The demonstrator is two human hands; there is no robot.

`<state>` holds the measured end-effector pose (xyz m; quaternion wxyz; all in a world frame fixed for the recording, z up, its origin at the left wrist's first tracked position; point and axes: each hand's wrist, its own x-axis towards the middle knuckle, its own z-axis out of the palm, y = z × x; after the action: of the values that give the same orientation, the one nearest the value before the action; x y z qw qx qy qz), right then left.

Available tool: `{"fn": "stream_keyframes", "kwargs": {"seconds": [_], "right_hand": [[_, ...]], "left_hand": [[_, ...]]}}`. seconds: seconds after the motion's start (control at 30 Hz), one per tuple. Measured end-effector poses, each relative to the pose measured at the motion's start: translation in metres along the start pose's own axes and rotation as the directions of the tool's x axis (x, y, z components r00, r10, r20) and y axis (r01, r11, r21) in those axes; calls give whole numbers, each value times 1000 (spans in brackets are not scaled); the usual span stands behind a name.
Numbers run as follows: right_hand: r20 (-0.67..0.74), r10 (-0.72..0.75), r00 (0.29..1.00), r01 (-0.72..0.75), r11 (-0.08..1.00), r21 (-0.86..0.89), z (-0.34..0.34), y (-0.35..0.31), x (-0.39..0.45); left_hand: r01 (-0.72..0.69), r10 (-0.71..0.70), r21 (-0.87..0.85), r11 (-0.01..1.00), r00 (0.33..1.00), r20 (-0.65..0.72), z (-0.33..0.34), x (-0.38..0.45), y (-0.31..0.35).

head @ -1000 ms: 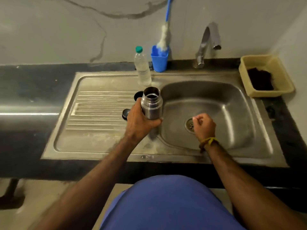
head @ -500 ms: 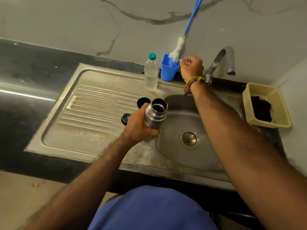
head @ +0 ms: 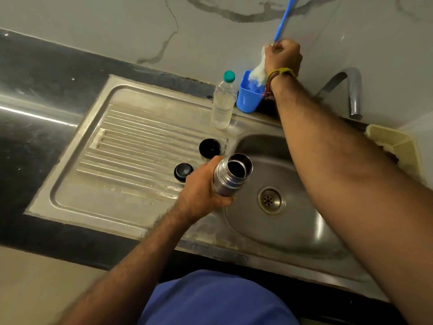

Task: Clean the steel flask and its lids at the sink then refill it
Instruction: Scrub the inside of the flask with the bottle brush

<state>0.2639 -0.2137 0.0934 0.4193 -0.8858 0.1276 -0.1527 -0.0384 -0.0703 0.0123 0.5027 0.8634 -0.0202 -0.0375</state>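
Stainless steel sink unit (head: pixel 131 207), ribbed drainboard on the left and oval basin w/ round drain on the right, takes up most of the scene; curved chrome tap (head: pixel 351 90) stands at the far right edge, beige plastic tray (head: pixel 398 146) just right of the basin. Left hand (head: pixel 201 191) is wrapped round the body of the open cylindrical steel flask (head: pixel 230 178), holding it at the near-left rim of the basin, mouth tilted up and toward the far right, so its long axis points roughly at the other arm. Right hand (head: pixel 283 56) is fisted round the thin blue-handled bottle brush (head: pixel 281 22) at the far side, gripping where the handle meets the white bristles; handle runs up and far-right, bristle end hangs into the blue plastic holder cup (head: pixel 247 99) against the wall. Clear plastic water bottle w/ green cap (head: pixel 222 104) stands just left of that cup. Two black flask lids sit on the drainboard beside the left hand: the open black cup lid (head: pixel 210 147) farther, the small round black stopper lid (head: pixel 183 171) nearer and left. Judgement: next move turns on bringing the brush near and left so the bristles line up w/ the flask mouth; the tilt already favours this. Lids look not yet dealt w/, refill not begun.
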Motion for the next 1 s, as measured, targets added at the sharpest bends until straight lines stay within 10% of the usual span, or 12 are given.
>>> {"fn": "stream_keyframes", "kwargs": {"seconds": [0.43, 0.73, 1.0], "right_hand": [[-24, -214, 976, 212, 974, -81, -1, 3, -13], [-638, -308, 706, 484, 867, 117, -112, -33, -68], [-594, 155, 789, 156, 885, 438, -225, 71, -171]], "left_hand": [[15, -15, 4, 1000, 1000, -13, 4, -1, -2], [37, -37, 0, 999, 999, -21, 4, -1, -1], [-23, 25, 173, 985, 1000, -9, 25, 19, 30]]}}
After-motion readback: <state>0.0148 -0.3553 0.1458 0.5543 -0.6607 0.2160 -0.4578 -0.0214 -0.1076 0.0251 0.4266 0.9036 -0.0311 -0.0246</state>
